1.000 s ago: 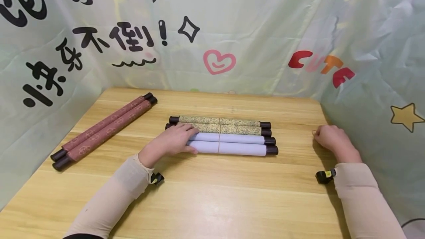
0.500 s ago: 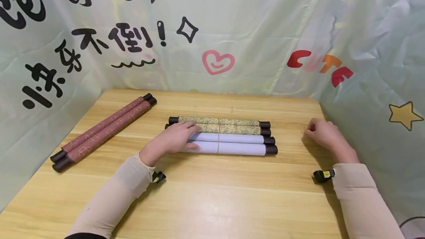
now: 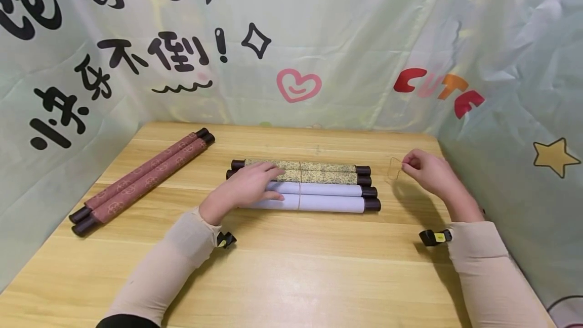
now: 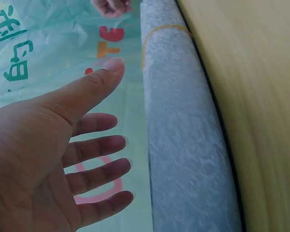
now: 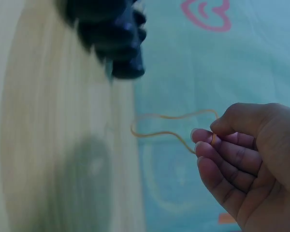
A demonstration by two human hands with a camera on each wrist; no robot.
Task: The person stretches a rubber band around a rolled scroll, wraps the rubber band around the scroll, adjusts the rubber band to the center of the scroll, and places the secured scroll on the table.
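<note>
Two yellow patterned scrolls [image 3: 330,178] and two white scrolls [image 3: 332,204], all with dark end knobs, lie side by side mid-table. One rubber band [image 4: 169,26] runs across their middle. Over the left part of this bundle is my left hand [image 3: 248,185], its fingers extended and thumb spread in the left wrist view. To the right of the bundle, my right hand [image 3: 430,172] is raised above the table. Between its thumb and fingertips it pinches a second rubber band [image 5: 159,133], which hangs out as a loose loop toward the scroll ends.
Two red patterned scrolls [image 3: 150,178] with dark knobs lie at a slant on the left of the wooden table [image 3: 296,267]. A printed cloth curtain [image 3: 355,39] encloses the back and both sides.
My right hand has moved left and up from the table's right side, bringing the loose rubber band into sight. My left hand has shifted slightly right along the bundle.
</note>
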